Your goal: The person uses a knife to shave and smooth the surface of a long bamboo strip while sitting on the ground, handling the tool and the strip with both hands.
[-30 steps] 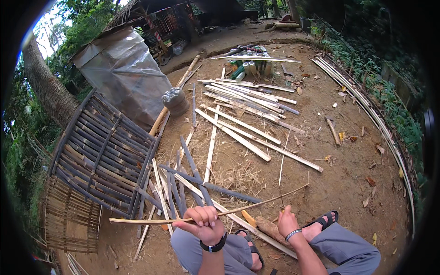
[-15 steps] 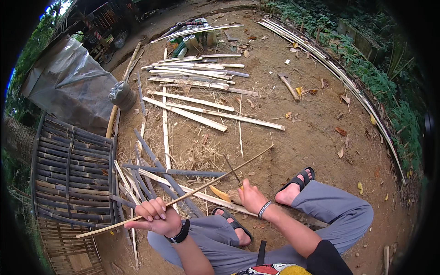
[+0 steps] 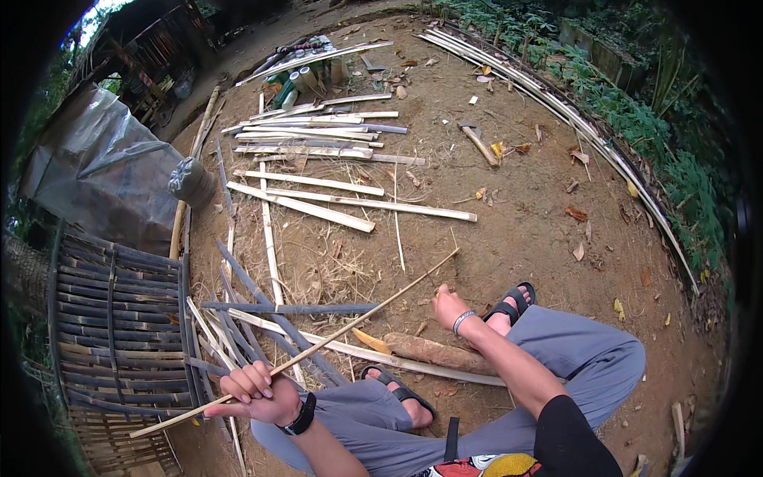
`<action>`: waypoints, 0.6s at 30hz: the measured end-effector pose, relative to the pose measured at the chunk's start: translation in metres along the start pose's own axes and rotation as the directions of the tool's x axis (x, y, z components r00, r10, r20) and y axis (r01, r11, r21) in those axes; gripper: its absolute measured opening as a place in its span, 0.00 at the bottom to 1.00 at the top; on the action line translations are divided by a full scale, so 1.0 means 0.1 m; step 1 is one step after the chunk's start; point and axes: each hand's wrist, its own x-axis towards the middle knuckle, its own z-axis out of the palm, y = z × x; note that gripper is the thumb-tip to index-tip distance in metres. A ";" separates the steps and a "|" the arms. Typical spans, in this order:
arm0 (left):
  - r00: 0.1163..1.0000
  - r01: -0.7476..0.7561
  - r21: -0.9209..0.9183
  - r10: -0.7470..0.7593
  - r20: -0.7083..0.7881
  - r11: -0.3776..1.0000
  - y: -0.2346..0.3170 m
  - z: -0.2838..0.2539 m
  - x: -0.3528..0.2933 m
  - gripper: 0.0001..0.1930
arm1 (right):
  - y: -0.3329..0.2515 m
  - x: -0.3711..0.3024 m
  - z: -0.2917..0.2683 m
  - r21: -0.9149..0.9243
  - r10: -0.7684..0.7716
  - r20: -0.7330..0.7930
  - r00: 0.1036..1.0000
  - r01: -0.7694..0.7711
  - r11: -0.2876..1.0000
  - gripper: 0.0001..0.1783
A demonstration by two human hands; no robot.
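A long thin bamboo strip [image 3: 350, 324] runs slantwise from the lower left up towards the middle. My left hand [image 3: 258, 395], with a black band on its wrist, is closed round the strip's lower part. Past the strip's far half, my right hand [image 3: 451, 310] is closed on a knife whose dark narrow blade shows earlier. Now the blade is end-on and hard to make out near the strip, so I cannot tell whether it touches. Below that hand, a brown log [image 3: 441, 354] lies on the ground with a yellow-orange pointed piece [image 3: 371, 342] at its left end.
Several split bamboo slats [image 3: 310, 147] lie in rows ahead, with dark poles [image 3: 294, 308] crossing nearer. A hatchet [image 3: 479, 145] lies to the right of the slats. A bamboo rack [image 3: 127, 318] stands at left; long poles [image 3: 572, 115] edge the greenery. My sandalled feet [image 3: 509, 306] flank the log.
My right hand has drawn away from the strip's middle, outward and to the right, uncovering the log. My left hand keeps hold of the strip. The whole view has shifted slightly.
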 end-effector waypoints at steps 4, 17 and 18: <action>0.998 -0.002 -0.020 0.001 -0.063 1.000 0.02 -0.05 0.02 0.31 | -0.24 -0.08 0.00 -0.010 0.003 0.072 0.997 -0.002 1.000 0.18; 0.999 0.038 -0.104 -0.036 0.024 0.994 -0.21 0.06 -0.02 0.32 | 1.73 0.82 0.30 -0.411 0.106 0.103 0.989 -0.054 0.910 0.22; 0.999 0.033 -0.078 -0.030 0.030 0.996 -0.15 0.03 -0.02 0.32 | 1.67 0.73 0.40 -0.306 0.182 0.073 0.981 -0.152 0.940 0.21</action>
